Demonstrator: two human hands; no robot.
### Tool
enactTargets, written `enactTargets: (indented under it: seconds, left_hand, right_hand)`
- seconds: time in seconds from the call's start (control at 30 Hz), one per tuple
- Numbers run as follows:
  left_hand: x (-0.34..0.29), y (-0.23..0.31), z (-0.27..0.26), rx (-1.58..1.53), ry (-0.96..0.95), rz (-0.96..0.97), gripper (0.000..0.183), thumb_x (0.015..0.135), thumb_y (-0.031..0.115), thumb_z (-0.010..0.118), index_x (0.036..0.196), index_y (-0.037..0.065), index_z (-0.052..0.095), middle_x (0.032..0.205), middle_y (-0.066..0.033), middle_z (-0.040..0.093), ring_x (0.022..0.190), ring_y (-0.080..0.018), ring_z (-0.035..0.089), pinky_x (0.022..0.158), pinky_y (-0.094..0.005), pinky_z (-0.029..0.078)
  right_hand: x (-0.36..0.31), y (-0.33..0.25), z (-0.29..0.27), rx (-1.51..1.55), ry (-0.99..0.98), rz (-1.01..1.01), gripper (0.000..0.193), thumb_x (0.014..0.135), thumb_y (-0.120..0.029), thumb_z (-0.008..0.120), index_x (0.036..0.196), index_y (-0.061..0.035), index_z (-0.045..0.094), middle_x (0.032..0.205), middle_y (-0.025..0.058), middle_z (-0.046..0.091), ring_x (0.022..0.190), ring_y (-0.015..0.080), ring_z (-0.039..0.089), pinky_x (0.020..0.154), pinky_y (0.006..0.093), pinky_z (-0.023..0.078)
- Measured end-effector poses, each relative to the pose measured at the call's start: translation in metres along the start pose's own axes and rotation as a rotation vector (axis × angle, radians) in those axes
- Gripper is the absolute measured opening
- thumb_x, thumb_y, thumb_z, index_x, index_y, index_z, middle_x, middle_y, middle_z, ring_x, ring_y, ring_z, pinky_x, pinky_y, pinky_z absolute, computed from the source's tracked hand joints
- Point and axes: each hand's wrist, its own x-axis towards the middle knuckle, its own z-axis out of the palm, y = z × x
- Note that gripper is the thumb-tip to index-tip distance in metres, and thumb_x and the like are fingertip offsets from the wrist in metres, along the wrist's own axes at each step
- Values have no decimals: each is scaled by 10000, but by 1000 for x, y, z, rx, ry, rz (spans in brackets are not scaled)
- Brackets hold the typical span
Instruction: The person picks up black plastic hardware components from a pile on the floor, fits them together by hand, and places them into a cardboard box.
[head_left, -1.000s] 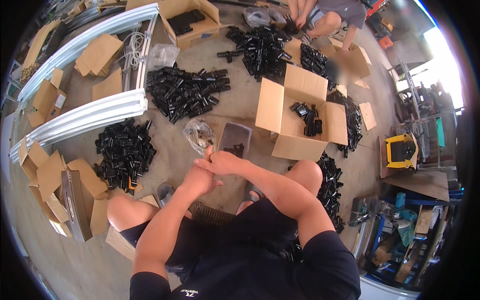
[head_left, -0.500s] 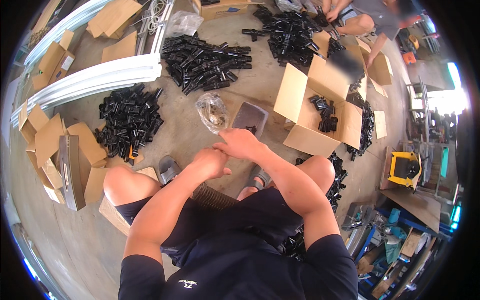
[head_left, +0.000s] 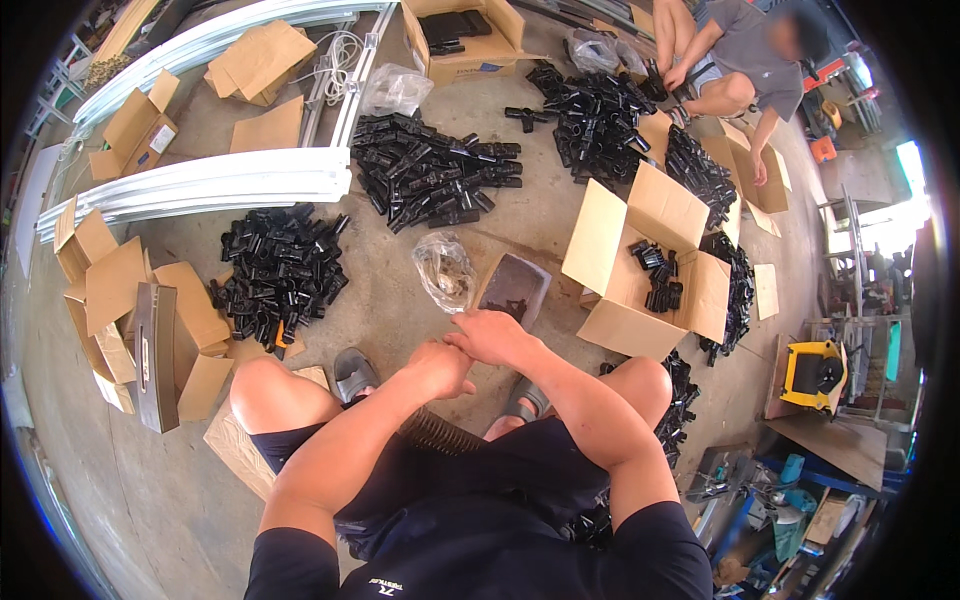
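Fingers of the joined hands are tucked in now, while one pointed outward a second ago; the view has also swung, so everything on the floor sits further right. Right hand [head_left: 490, 337] and left hand [head_left: 440, 369] stay touching between the knees, fingers bent, and I cannot tell whether either grips anything. Just beyond them lies a clear plastic bag [head_left: 443, 270], left of a grey tray [head_left: 537, 282]. Black pipe fittings [head_left: 280, 272] lie piled left, and an open box [head_left: 612, 327] stands right
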Motion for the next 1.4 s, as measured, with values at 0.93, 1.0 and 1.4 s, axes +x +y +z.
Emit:
enactTargets:
  seconds: [0.93, 1.0, 1.4]
  left_hand:
    - [10, 21, -8, -89, 62, 69, 678, 870, 356, 767, 1443, 87, 523, 1434, -167, 578, 1286, -359, 561, 1080, -462, 448]
    - [12, 17, -4, -92, 43, 44, 670, 869, 345, 769, 1438, 87, 527, 1423, -159, 586, 1272, -361, 569, 1066, -466, 452]
    - [22, 7, 3, -167, 40, -41, 604, 899, 333, 741, 1419, 90, 554, 1387, -162, 617, 1253, -365, 587, 1043, -461, 475]
  right_hand:
    - [-172, 395, -34, 228, 733, 1172, 415, 904, -427, 710, 1066, -47, 747, 1042, 195, 750, 1052, 358, 714, 918, 470, 556]
    - [-164, 410, -4, 144, 610, 1279, 468, 888, -478, 718, 1061, -43, 740, 1136, 219, 726, 1096, 365, 700, 930, 477, 556]
    - [-129, 410, 25, 46, 755, 1210, 377, 939, -316, 562, 1008, -3, 760, 1108, 221, 734, 1033, 399, 711, 920, 461, 565]
